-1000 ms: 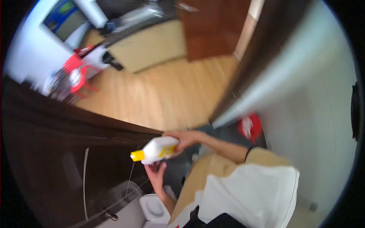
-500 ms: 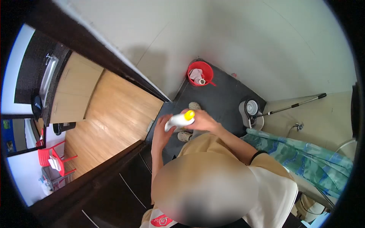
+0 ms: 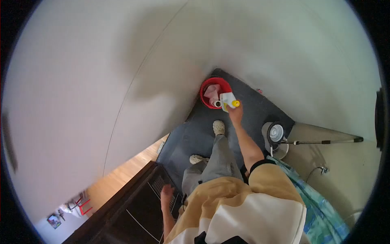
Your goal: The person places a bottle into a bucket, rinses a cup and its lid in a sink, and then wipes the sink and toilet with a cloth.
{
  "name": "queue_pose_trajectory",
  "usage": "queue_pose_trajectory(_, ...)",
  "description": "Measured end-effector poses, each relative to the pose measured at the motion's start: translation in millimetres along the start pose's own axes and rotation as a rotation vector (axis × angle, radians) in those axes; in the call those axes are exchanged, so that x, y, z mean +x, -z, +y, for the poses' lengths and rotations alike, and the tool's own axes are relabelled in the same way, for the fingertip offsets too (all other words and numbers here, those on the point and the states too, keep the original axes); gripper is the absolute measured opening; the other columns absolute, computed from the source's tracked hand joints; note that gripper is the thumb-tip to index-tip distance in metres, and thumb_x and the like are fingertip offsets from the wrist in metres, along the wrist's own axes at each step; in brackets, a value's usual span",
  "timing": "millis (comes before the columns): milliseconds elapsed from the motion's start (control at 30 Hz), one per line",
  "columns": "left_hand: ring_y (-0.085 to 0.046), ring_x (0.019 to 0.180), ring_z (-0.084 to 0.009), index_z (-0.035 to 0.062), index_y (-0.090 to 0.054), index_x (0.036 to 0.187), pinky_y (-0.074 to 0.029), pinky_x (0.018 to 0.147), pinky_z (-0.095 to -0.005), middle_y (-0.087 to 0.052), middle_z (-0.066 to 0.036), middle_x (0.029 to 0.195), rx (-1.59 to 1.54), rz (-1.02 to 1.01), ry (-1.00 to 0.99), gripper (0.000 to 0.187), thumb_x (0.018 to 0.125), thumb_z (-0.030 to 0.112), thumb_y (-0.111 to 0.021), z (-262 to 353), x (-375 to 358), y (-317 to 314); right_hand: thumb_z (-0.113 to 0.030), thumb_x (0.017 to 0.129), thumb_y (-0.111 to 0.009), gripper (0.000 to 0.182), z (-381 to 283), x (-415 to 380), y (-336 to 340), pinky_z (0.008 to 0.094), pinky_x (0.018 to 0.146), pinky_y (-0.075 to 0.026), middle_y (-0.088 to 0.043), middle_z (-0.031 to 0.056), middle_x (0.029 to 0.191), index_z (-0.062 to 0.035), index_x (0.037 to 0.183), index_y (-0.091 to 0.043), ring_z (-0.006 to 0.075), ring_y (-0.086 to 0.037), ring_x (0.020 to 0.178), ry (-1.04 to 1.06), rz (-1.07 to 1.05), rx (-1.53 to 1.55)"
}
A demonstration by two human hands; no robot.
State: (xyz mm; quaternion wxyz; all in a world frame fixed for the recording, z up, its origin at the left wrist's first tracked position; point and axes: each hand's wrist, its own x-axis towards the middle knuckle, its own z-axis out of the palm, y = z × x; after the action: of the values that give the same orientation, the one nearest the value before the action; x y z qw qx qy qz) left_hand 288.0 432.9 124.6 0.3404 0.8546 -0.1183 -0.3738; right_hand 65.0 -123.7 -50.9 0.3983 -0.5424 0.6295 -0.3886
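Note:
My right hand [image 3: 235, 113] is closed round a white plastic bottle [image 3: 227, 97] with a yellow cap, gripping it near the cap end. The bottle tilts over the right rim of a red bucket [image 3: 202, 90], which stands in the floor corner. A pale pink cloth [image 3: 212, 92] and a white cylindrical thing with a dark round end [image 3: 217, 104] lie in the bucket. Down at my left side, my left hand [image 3: 167, 192] hangs in front of a dark louvred door [image 3: 140, 211]. Its fingers are small and blurred, and I make out nothing in them.
To the right stands a mop bucket [image 3: 276, 132] with a spinner, and a mop pole [image 3: 325, 142] leans across to the wall. A wall tap [image 3: 323, 170] and a green-blue curtain [image 3: 321, 215] are on that side. My feet stand on dark floor tiles [image 3: 178, 136].
The bottle was between both hands in front of me. My right hand has carried it forward to the red bucket, while my left hand has let go and dropped back. The view has swung right.

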Motion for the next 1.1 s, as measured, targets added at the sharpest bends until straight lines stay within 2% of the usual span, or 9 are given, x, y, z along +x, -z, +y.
queue_pose_trajectory(100, -0.064, 0.091, -0.0144, 0.0002, -0.061, 0.112, -0.052, 0.079, -0.0300, -0.067, -0.006, 0.095, -0.681, -0.092, 0.063, 0.029, 0.088, 0.011, -0.074, -74.7, -56.6, 2.9, -0.018, 0.079, -0.077, 0.056, 4.7, 57.3, 0.7, 0.0411, 0.091, -0.049, -0.065, 0.0191, 0.113, -0.0028, 0.127, -0.051, 0.0369, -0.063, 0.107, 0.040, -0.006, -0.023)
queue_pose_trajectory(333, -0.064, 0.088, -0.0129, -0.0005, -0.063, 0.106, -0.052, 0.080, -0.0287, -0.069, -0.005, 0.094, -0.464, -0.187, 0.210, 0.021, 0.090, 0.012, -0.070, 58.9, 199.8, -175.3, -0.021, 0.086, -0.071, 0.058, 38.4, 355.4, -71.5, 0.0431, 0.105, -0.041, -0.054, 0.0224, 0.136, -0.0026, 0.136, -0.049, 0.0369, -0.050, 0.129, 0.073, -0.160, -0.212)
queue_pose_trajectory(567, -0.062, 0.087, -0.0145, 0.0008, -0.064, 0.102, -0.051, 0.081, -0.0309, -0.069, -0.006, 0.092, -0.033, -0.386, 0.119, 0.015, 0.093, 0.012, -0.064, 387.0, 632.3, -367.8, -0.025, 0.092, -0.065, 0.052, 73.2, 586.7, -67.1, 0.0437, 0.108, -0.038, -0.052, 0.0204, 0.139, -0.0029, 0.137, -0.050, 0.0349, -0.050, 0.128, -0.367, -0.022, -0.411)
queue_pose_trajectory(633, -0.063, 0.088, -0.0172, 0.0019, -0.064, 0.105, -0.051, 0.083, -0.0319, -0.068, -0.006, 0.091, 0.052, -0.349, -0.335, 0.017, 0.091, 0.011, -0.064, 445.1, 777.5, -435.2, -0.027, 0.092, -0.065, 0.049, 29.7, 678.2, -89.7, 0.0435, 0.104, -0.041, -0.059, 0.0183, 0.133, -0.0031, 0.134, -0.053, 0.0342, -0.056, 0.120, -0.187, -0.038, -0.109)
queue_pose_trajectory(667, -0.063, 0.090, -0.0185, 0.0014, -0.064, 0.110, -0.051, 0.083, -0.0320, -0.067, -0.006, 0.094, -0.040, -0.275, -0.082, 0.021, 0.091, 0.012, -0.064, 518.1, 804.5, -442.8, -0.032, 0.092, -0.066, 0.050, 38.6, 741.1, -139.9, 0.0428, 0.099, -0.045, -0.064, 0.0162, 0.126, -0.0019, 0.130, -0.055, 0.0339, -0.060, 0.114, 0.003, -0.048, -0.038)
queue_pose_trajectory(833, -0.063, 0.100, -0.0182, 0.0025, -0.061, 0.117, -0.050, 0.086, -0.0314, -0.066, -0.008, 0.108, -0.199, -0.030, -0.319, 0.029, 0.091, 0.014, -0.068, 630.0, 858.9, -382.9, -0.041, 0.087, -0.069, 0.065, 25.7, 810.1, -286.0, 0.0451, 0.090, -0.049, -0.065, 0.0204, 0.116, -0.0119, 0.138, -0.041, 0.0354, -0.065, 0.104, -0.152, -0.095, -0.357)
queue_pose_trajectory(1033, -0.064, 0.099, -0.0166, 0.0030, -0.063, 0.114, -0.051, 0.086, -0.0301, -0.067, -0.008, 0.108, -0.325, 0.012, -0.296, 0.026, 0.090, 0.011, -0.068, 553.5, 870.7, -254.7, -0.037, 0.083, -0.073, 0.073, 49.9, 705.6, -308.6, 0.0424, 0.105, -0.042, -0.056, 0.0237, 0.132, -0.0047, 0.141, -0.043, 0.0367, -0.053, 0.126, -0.363, -0.020, -0.300)
queue_pose_trajectory(1067, -0.064, 0.098, -0.0162, 0.0031, -0.063, 0.114, -0.051, 0.086, -0.0298, -0.067, -0.008, 0.108, -0.365, 0.001, -0.296, 0.025, 0.090, 0.010, -0.068, 523.7, 889.8, -238.9, -0.029, 0.084, -0.075, 0.069, 161.6, 710.2, -315.1, 0.0333, 0.047, -0.047, -0.061, 0.0076, 0.085, -0.0165, 0.140, -0.038, 0.0185, -0.058, 0.065, -0.120, 0.077, -0.258)
queue_pose_trajectory(1100, -0.064, 0.097, -0.0157, 0.0032, -0.064, 0.113, -0.052, 0.085, -0.0295, -0.068, -0.008, 0.107, -0.419, 0.050, -0.301, 0.024, 0.090, 0.009, -0.068, 494.2, 899.3, -212.7, -0.026, 0.084, -0.074, 0.070, 121.8, 676.5, -318.2, 0.0330, 0.044, -0.045, -0.059, 0.0074, 0.082, -0.0160, 0.142, -0.036, 0.0176, -0.055, 0.060, -0.228, -0.011, -0.167)
